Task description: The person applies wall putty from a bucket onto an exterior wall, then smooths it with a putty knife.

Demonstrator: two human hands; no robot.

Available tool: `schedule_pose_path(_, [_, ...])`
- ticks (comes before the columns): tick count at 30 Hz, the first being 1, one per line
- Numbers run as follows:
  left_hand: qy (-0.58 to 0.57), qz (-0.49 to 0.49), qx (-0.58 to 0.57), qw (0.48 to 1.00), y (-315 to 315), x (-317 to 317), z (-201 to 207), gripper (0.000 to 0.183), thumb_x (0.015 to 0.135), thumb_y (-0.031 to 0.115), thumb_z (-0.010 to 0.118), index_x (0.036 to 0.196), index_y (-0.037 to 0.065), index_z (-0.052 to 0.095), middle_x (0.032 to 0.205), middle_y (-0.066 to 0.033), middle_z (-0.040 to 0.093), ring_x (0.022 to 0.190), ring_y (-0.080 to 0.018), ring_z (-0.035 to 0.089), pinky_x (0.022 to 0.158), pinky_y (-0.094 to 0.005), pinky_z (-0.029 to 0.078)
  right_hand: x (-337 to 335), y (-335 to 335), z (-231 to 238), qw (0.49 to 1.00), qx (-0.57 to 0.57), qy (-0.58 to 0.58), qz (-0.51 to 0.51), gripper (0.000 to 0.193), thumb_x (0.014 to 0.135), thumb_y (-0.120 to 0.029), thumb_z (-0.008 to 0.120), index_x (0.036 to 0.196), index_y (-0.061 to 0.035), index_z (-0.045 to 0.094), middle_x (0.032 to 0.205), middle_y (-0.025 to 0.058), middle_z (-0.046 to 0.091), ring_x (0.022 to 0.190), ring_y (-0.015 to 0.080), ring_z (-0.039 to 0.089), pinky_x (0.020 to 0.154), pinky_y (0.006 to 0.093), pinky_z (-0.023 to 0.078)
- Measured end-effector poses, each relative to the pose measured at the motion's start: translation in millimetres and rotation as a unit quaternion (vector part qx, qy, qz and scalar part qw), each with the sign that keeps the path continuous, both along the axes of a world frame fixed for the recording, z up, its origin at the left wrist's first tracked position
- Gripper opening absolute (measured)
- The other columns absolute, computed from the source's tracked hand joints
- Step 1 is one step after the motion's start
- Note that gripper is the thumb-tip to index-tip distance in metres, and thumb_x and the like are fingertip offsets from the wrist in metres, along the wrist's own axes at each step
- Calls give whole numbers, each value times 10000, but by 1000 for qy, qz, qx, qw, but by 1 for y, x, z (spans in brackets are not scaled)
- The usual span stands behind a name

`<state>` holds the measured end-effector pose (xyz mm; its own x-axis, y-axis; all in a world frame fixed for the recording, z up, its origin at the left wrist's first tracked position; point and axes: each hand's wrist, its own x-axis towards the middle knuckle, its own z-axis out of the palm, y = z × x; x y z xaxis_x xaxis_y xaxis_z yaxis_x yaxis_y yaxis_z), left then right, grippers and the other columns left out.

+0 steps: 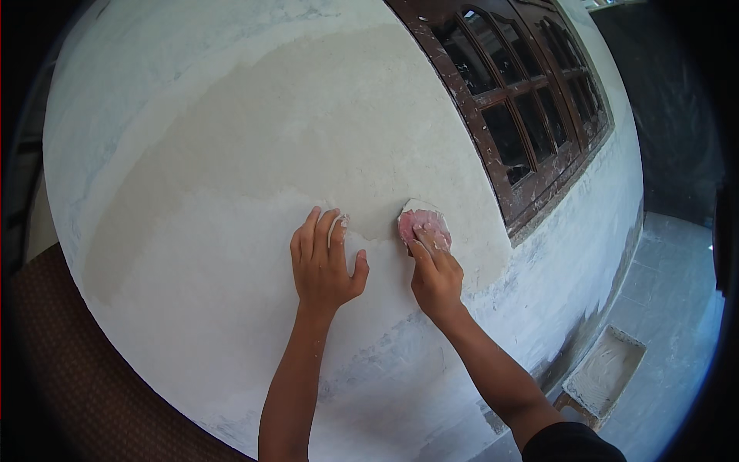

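Evidently, the patchy white-and-beige wall borders a brown-framed window.

Head fisheye looks down along forearms, faces pale wall close up.

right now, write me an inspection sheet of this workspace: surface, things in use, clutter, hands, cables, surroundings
surface: wall, whitish, with a large beige patch
things in use: pink scraper, pale paste on its edge; tray at lower right, holding pale paste
clutter: brown object by the tray, kind unclear
hands: left hand open, before the wall, contact unclear; right hand grips the scraper
cables: nothing seen
surroundings: brown-framed window, upper right; grey floor
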<state>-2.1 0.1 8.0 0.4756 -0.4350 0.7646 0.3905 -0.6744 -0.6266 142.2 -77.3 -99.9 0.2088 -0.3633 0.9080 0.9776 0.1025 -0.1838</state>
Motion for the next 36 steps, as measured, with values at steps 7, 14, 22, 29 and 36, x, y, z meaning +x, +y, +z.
schedule_pose_path(7, [-2,-5,-1,1000,1,3,-1,524,768,241,610,1221,-4,511,1284,-162,536,1272,-389,443,995,-502,336,-10,15,-9,997,-72,30,1,281,763,56,636,1034,-14,616,1196,187,628,985,381,674,831,422,580])
schedule_pose_path(14, [-6,-3,0,1000,2,2,0,519,768,234,603,1222,-1,509,1285,-160,538,1262,-393,449,994,-501,338,-14,-11,-22,996,-65,27,54,341,748,118,587,1065,-7,607,1149,191,639,983,383,665,830,422,562])
schedule_pose_path(22, [-8,0,4,1000,1,0,0,518,762,228,603,1219,4,511,1282,-163,539,1257,-391,452,996,-496,337,54,-57,39,902,40,218,372,400,886,88,549,1258,-53,516,1047,107,580,942,173,590,857,304,487])
schedule_pose_path(29, [-5,1,5,1000,2,1,-1,519,757,230,604,1215,3,509,1276,-161,540,1256,-386,453,991,-491,340,101,-31,52,922,-132,130,340,377,852,75,589,1154,-44,397,1014,133,509,929,208,557,835,329,456])
schedule_pose_path(36, [-7,4,12,1000,5,0,-1,517,760,230,601,1215,1,511,1276,-161,542,1254,-382,457,989,-487,341,113,-37,65,959,-154,101,216,360,821,94,604,1044,-50,361,947,137,464,919,240,557,826,350,451])
